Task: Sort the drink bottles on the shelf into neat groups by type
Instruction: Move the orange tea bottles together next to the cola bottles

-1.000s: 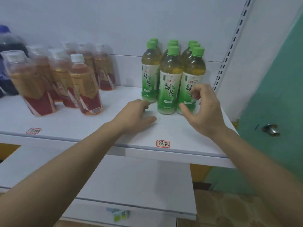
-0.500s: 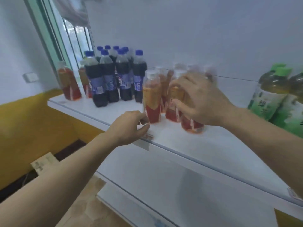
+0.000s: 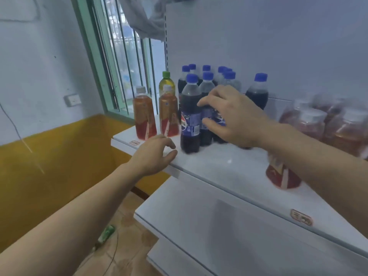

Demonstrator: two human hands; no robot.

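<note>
My right hand is up at the cola bottles in the middle of the shelf, fingers spread and curled against the front ones, thumb low on a blue label; whether I actually grip one I cannot tell, since my hand hides the bottle behind it. The cola cluster stands packed together, blue caps up, with one more cola bottle apart at its 3 o'clock. My left hand rests on the shelf's front edge at about 7 o'clock from the colas, fingers loosely curled, holding nothing. At 9 o'clock from the colas stand two red-label tea bottles, upright, side by side, and just behind them, toward 11 o'clock, a single green-capped tea bottle. Over at 3 o'clock a blurred group of red tea bottles sits by the back panel, one nearer the front, partly hidden under my right forearm.
</note>
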